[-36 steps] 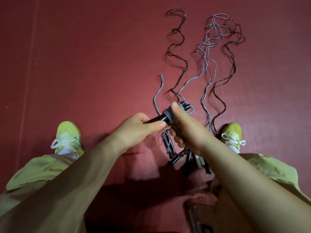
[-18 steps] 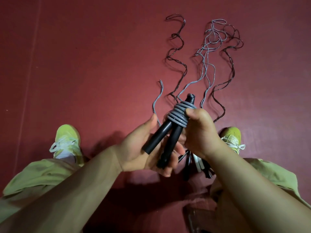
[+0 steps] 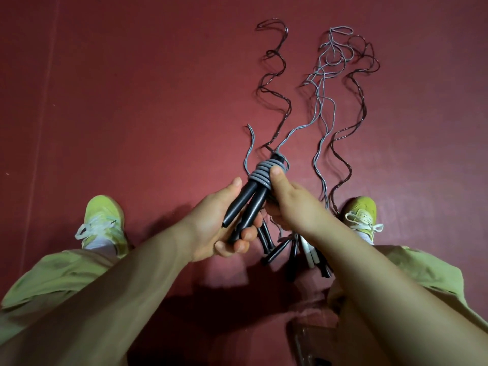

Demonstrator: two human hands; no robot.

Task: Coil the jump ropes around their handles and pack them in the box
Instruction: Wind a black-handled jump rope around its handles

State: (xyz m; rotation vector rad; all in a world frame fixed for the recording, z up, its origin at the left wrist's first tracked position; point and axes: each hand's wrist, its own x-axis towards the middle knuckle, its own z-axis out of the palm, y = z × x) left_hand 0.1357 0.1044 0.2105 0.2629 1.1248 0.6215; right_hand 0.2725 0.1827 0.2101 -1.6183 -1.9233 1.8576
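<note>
Slipping is the main risk: to the left of the 2 black handles (image 3: 247, 204), the left hand (image 3: 219, 223) grasps only their lower ends, so if its curled fingers ease, the handles could splay and the grey coil (image 3: 261, 174) loosen. Right of the handles, the right hand (image 3: 287, 204) clamps the coil with its thumb on the wraps, forearm reaching in from the lower right; lifting that thumb too soon would probably let the springy cord unwind. Uncoiled ropes (image 3: 322, 107) lie beyond the handles on the red floor (image 3: 132, 101), and spare handles (image 3: 295, 249) below them, while a box cannot be made out.
</note>
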